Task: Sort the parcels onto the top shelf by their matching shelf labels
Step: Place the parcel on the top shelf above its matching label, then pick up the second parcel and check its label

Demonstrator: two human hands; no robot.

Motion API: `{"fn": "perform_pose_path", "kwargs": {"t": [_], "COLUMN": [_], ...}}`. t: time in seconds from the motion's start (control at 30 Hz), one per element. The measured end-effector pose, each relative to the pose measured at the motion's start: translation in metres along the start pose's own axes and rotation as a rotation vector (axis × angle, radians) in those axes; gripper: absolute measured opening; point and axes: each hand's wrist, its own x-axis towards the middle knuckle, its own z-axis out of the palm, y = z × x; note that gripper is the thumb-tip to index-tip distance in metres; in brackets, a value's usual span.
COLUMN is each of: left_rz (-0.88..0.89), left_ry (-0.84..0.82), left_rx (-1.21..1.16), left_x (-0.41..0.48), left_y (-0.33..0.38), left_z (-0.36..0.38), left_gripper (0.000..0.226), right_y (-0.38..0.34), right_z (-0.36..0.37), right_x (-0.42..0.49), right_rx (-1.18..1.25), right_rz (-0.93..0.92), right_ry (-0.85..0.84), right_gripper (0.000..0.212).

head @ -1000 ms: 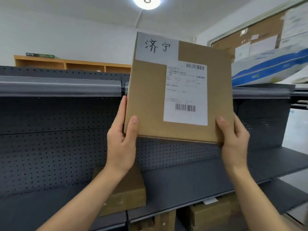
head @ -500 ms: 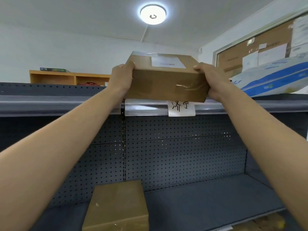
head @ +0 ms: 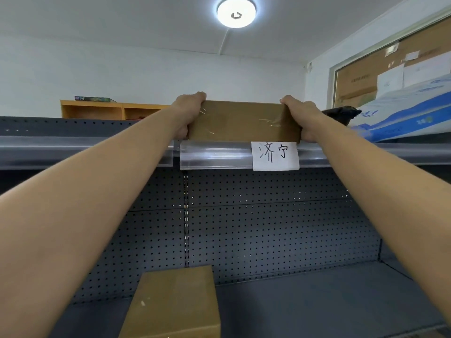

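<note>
A flat brown cardboard parcel (head: 244, 121) lies on the top shelf (head: 85, 147), its taped front face toward me. My left hand (head: 189, 111) grips its left end and my right hand (head: 299, 115) grips its right end. Directly below the parcel's right part, a white handwritten shelf label (head: 275, 156) hangs on the clear rail of the shelf edge. The parcel's top side with its own label is hidden from this angle.
A second brown parcel (head: 175, 303) rests on the lower shelf (head: 305, 306) at the front left. A white and blue bag (head: 410, 115) and a black bag (head: 340, 114) lie on the top shelf to the right. Perforated dark back panels close the shelving.
The parcel went from upright in front of me, up and flat onto the top shelf above the matching label. Both hands stayed on its ends and pushed it further back.
</note>
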Motion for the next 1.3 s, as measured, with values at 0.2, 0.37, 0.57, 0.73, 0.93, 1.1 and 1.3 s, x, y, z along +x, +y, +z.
{"fn": "perform_pose_path", "kwargs": {"t": [0.2,0.37,0.57,0.73,0.93,1.1,1.3], "left_rz": [-0.030,-0.008,0.044,0.097,0.426,0.790,1.201], "left_ry": [-0.057,-0.086,-0.061,0.023,0.364,0.420,0.341], "left_rx": [0.010,0.045,0.182,0.290,0.679,0.865,0.881], "left_x": [0.014,0.020,0.037,0.022,0.006,-0.036,-0.097], "left_y": [-0.012,-0.011,-0.017,-0.013,-0.011,-0.041,-0.107], "left_z": [0.012,0.020,0.019,0.026,0.021,0.007,-0.014], "left_gripper": [0.031,0.037,0.060,0.073,0.055,0.037,0.019], "right_y": [0.011,0.017,0.023,0.022,0.023,0.040,0.098], "right_z": [-0.004,-0.007,-0.009,-0.007,0.000,0.017,0.046], "right_x": [0.016,0.031,0.045,0.038,0.018,-0.039,-0.120], "right_rx": [-0.081,-0.156,-0.241,-0.340,-0.485,-0.633,-0.745], "right_rz": [0.042,0.011,-0.034,-0.086,-0.483,-0.795,-1.045], "right_ry": [-0.040,0.017,0.094,0.151,0.270,0.229,0.193], "right_gripper": [0.050,0.059,0.049,0.066,0.052,0.042,0.039]}}
